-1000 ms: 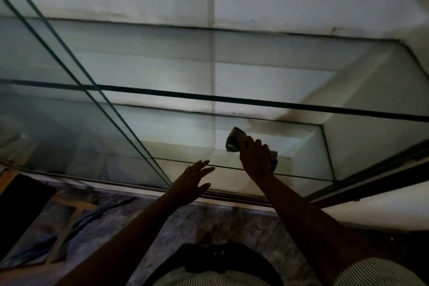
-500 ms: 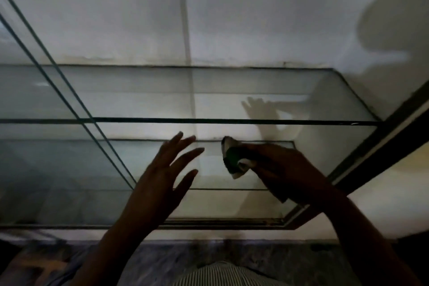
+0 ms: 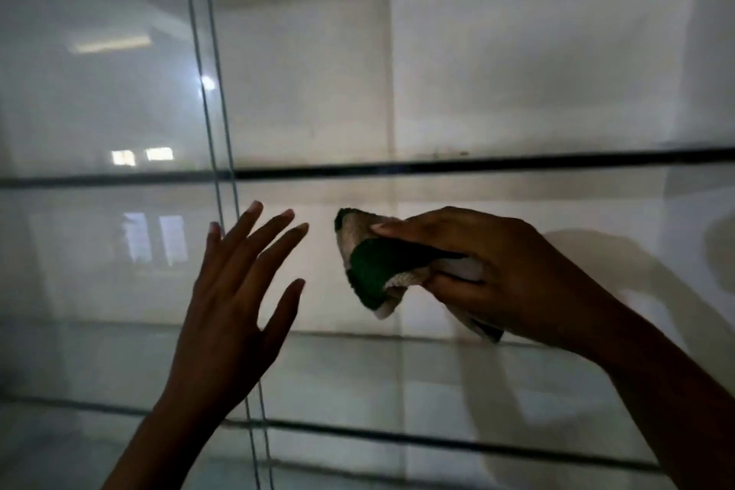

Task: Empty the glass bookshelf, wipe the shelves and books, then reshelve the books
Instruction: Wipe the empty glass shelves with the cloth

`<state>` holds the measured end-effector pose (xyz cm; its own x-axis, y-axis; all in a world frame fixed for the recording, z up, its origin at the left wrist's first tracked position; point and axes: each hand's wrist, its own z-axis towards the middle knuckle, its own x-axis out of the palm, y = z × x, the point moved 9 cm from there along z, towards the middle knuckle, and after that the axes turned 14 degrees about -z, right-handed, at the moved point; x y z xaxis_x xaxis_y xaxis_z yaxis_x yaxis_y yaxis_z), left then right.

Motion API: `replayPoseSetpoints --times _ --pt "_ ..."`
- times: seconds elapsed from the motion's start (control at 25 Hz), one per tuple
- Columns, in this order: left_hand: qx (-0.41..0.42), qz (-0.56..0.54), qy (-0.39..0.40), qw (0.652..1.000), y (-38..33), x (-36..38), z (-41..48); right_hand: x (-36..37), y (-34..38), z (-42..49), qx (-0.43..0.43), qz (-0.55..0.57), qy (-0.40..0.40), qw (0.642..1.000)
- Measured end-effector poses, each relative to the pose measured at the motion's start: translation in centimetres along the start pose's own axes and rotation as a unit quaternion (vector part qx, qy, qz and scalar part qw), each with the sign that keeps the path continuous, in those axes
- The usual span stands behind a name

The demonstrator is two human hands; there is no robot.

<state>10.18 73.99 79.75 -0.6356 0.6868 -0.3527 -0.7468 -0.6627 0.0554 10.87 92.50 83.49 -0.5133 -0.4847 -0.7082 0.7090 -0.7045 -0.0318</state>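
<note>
— Well, where's your cloth (image 3: 374, 267)?
— Bunched in your right hand (image 3: 505, 274), fingers curled round it, held up between the upper shelf (image 3: 517, 161) and the lower shelf (image 3: 457, 441). Its green end points toward your left hand (image 3: 230, 310).
— And that one?
— Fingers straight and spread, holding nothing, raised near the cloth, in front of the door edge (image 3: 207, 111).

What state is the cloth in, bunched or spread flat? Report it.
Bunched. The right hand grips the cloth as a crumpled wad, its green and pale folds sticking out from the grip.
</note>
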Motion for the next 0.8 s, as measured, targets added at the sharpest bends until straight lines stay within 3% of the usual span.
replayPoseSetpoints --times 0.2,0.4,0.52,0.68,0.8 --pt "-0.002 0.038 -0.084 0.996 5.2 -2.9 4.4 -3.2 3.1 10.5 -0.100 -0.127 -0.023 0.987" --pt "-0.062 0.047 -0.145 0.986 9.4 -3.2 6.9 0.6 1.0 21.5 -0.139 -0.282 0.059 0.947" --pt "-0.065 0.070 -0.155 0.983 9.8 -2.9 7.0 5.3 -1.3 25.6 -0.154 -0.240 0.114 0.952" --pt "-0.058 0.078 -0.156 0.983 9.9 -3.0 6.9 11.2 -1.5 28.8 -0.184 -0.086 0.144 0.968" --pt "-0.054 0.085 -0.153 0.983 9.5 -3.0 7.2 15.4 -1.7 28.7 -0.218 -0.115 0.194 0.949"
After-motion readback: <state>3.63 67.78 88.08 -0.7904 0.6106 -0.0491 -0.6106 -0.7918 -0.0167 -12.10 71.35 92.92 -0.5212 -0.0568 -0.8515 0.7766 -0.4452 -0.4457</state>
